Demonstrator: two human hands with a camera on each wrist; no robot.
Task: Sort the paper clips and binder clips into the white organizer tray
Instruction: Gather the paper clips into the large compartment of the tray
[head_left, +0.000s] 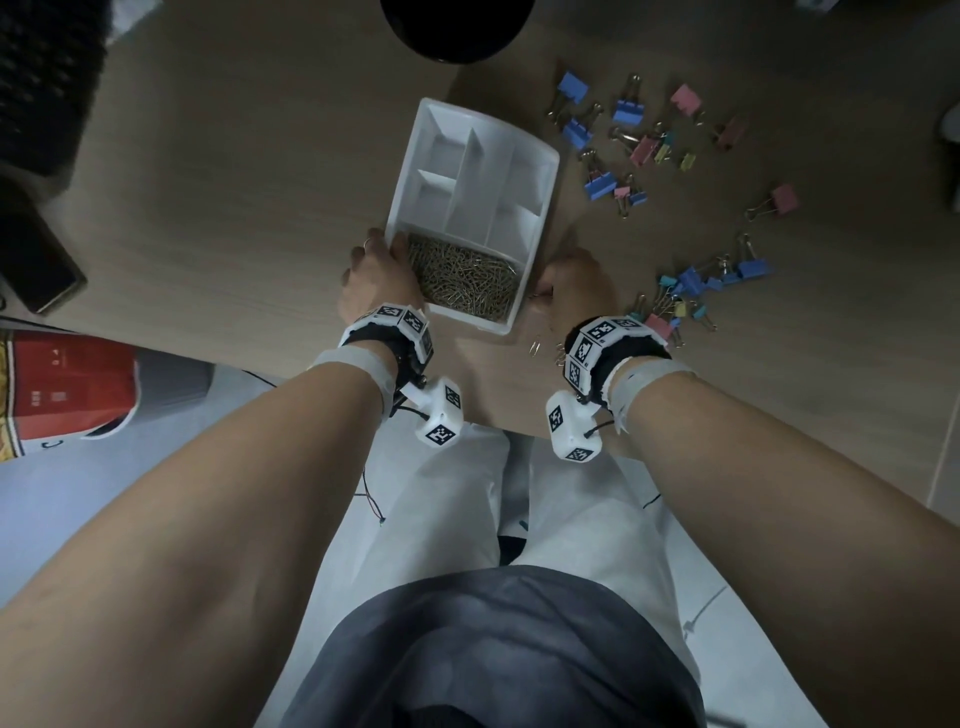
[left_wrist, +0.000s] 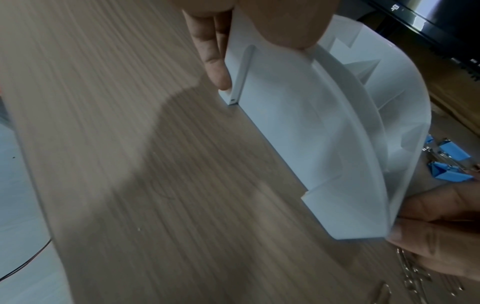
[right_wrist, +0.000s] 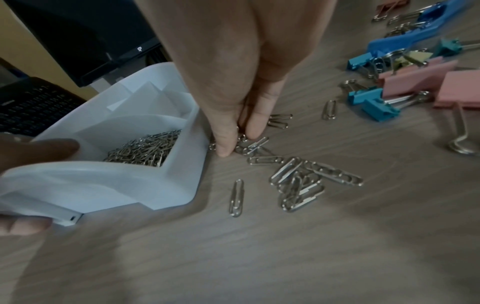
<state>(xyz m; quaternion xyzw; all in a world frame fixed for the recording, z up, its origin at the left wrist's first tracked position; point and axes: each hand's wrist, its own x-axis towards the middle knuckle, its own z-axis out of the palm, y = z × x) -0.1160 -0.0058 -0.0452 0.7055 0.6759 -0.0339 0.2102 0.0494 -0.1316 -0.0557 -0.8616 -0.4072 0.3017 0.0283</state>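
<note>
Mostly done: paper clips (head_left: 462, 280) heaped in the white organizer tray (head_left: 540, 171).
Left: loose paper clips (right_wrist: 298, 181), binder clips (head_left: 644, 150).
Left hand (head_left: 374, 280): gripping tray.
Right hand (head_left: 576, 286): pinching strays.

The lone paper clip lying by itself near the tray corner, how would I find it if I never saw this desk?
Start at the white organizer tray on the wooden desk. Look just off its near corner, on the side of the right hand. There lies one silver paper clip, lengthwise and alone, touching nothing, while the loose paper clips beside it lie heaped across each other.
</note>
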